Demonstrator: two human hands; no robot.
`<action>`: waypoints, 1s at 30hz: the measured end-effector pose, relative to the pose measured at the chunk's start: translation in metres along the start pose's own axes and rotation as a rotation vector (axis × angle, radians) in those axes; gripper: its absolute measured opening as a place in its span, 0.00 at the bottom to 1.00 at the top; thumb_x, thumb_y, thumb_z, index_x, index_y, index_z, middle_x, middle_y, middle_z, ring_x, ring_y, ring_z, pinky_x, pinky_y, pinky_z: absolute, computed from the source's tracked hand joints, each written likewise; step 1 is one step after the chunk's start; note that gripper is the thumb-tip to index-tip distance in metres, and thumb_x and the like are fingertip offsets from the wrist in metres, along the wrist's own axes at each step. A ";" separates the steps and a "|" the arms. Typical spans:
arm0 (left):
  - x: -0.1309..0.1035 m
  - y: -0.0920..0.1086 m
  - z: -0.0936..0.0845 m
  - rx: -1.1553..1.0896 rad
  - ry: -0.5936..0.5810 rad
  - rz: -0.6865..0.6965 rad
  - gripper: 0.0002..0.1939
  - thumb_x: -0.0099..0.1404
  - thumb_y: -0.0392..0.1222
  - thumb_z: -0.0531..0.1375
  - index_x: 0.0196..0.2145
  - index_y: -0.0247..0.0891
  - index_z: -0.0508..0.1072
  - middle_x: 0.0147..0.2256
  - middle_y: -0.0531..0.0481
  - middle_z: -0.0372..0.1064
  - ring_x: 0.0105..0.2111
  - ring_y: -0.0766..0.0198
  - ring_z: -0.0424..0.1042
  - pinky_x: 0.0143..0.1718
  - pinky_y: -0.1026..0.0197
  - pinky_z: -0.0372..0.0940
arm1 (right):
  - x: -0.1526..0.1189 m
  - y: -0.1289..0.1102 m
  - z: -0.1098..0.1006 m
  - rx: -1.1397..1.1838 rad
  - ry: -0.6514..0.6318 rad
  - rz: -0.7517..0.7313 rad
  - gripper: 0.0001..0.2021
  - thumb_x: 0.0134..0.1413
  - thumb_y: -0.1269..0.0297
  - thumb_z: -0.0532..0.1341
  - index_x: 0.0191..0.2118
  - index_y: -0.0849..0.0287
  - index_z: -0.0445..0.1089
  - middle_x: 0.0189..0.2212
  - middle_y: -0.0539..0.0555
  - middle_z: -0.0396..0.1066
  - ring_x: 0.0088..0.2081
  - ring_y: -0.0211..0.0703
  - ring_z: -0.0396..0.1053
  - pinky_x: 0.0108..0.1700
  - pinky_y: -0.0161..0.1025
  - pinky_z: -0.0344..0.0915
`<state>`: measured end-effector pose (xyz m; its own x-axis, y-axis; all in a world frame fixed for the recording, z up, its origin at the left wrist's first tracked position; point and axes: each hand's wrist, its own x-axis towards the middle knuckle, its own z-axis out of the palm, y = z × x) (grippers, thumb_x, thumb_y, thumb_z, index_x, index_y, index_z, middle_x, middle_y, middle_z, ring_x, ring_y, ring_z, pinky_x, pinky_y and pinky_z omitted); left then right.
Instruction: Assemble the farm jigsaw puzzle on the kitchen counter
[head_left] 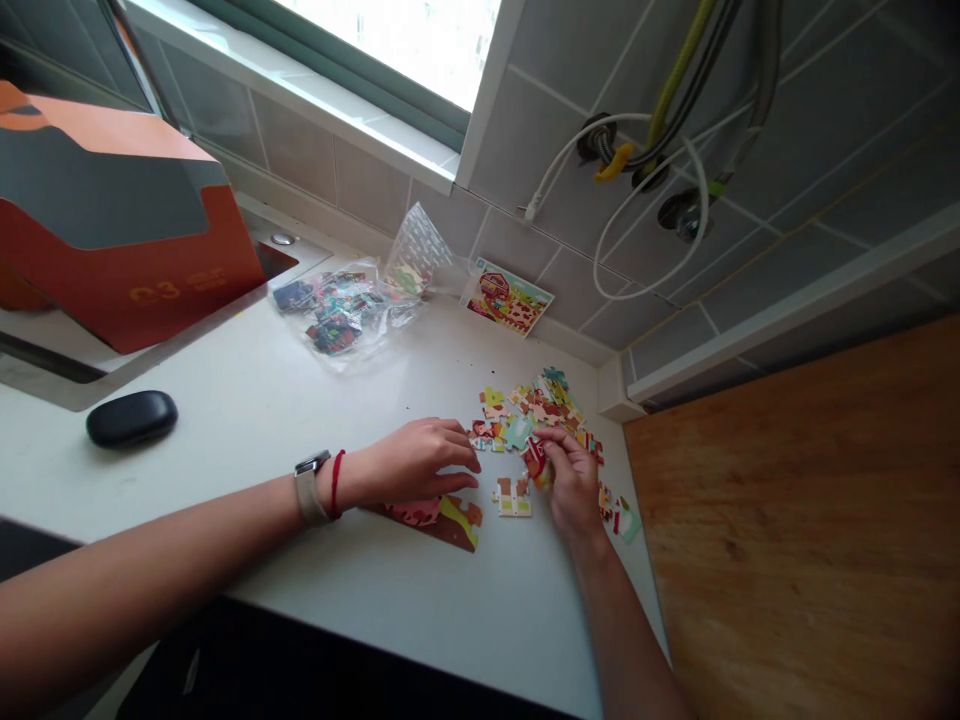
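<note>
My right hand [572, 484] pinches a red and white puzzle piece [535, 458] between thumb and fingers, over the near side of a pile of loose puzzle pieces [555, 402]. My left hand [425, 460], with a watch and a red cord at its wrist, hovers palm down with fingers stretched out and holds nothing. Partly hidden under it lies a joined puzzle section [450, 528] in brown, pink and yellow-green. Between the two hands a brown and white puzzle piece [514, 498] lies flat. A few more pieces [619, 514] lie right of my right wrist.
A picture card [508, 298] leans against the tiled wall. Clear plastic bags [341, 310] of puzzle pieces lie left of it. A black oval case [132, 419] and an orange box [172, 262] are at the left. A wooden board [795, 520] borders the white counter [480, 620] at right.
</note>
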<state>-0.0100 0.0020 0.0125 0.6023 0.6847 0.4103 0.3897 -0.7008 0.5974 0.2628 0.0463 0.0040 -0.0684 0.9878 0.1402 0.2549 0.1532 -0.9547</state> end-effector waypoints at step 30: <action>-0.001 -0.011 0.017 0.135 -0.072 -0.074 0.09 0.77 0.44 0.60 0.49 0.42 0.79 0.53 0.44 0.77 0.55 0.52 0.73 0.57 0.45 0.71 | 0.014 0.021 -0.021 -0.778 -0.004 -0.215 0.17 0.61 0.64 0.64 0.53 0.56 0.81 0.63 0.61 0.70 0.65 0.59 0.67 0.69 0.59 0.63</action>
<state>-0.0025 0.0053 -0.0062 0.6148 0.7227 0.3156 0.5218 -0.6729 0.5244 0.2872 0.0636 -0.0090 -0.1952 0.9346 0.2974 0.8344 0.3176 -0.4504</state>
